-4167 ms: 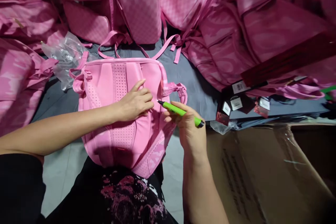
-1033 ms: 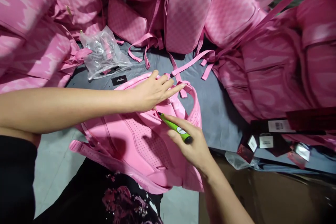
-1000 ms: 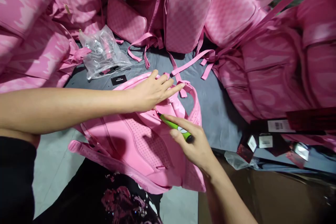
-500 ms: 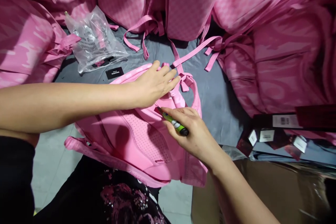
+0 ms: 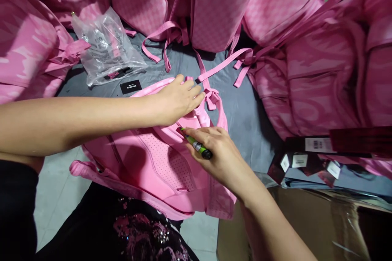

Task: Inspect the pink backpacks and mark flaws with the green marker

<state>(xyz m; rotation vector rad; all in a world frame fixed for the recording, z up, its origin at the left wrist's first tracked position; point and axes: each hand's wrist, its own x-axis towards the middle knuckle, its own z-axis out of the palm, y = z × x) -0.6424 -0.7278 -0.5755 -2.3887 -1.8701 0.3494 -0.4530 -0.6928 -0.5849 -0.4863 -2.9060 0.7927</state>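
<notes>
A pink backpack (image 5: 122, 163) lies across my lap and the table edge, its dotted mesh panel facing up. My left hand (image 5: 180, 100) bends its fingers over the upper edge of the backpack and grips the fabric there; its thumb is hidden. Just below it, my right hand (image 5: 211, 147) is closed around a slim green-and-black tool (image 5: 198, 147) shaped like a pen. A rounded black end points toward me, while the thin dark tip meets the backpack fabric close to my left wrist. The tool's exact kind is unclear.
Pink backpacks (image 5: 315, 85) and checked pink bags (image 5: 223, 8) crowd the back and sides of the grey-covered table (image 5: 245, 118). A clear plastic bag (image 5: 107, 49) and a black card (image 5: 130, 87) lie at left. Dark tags (image 5: 306, 163) hang right, above a cardboard box (image 5: 306, 216).
The whole view has shifted slightly. The tool's tip and my right hand have moved a little left, along with the backpack; both hands keep their hold.
</notes>
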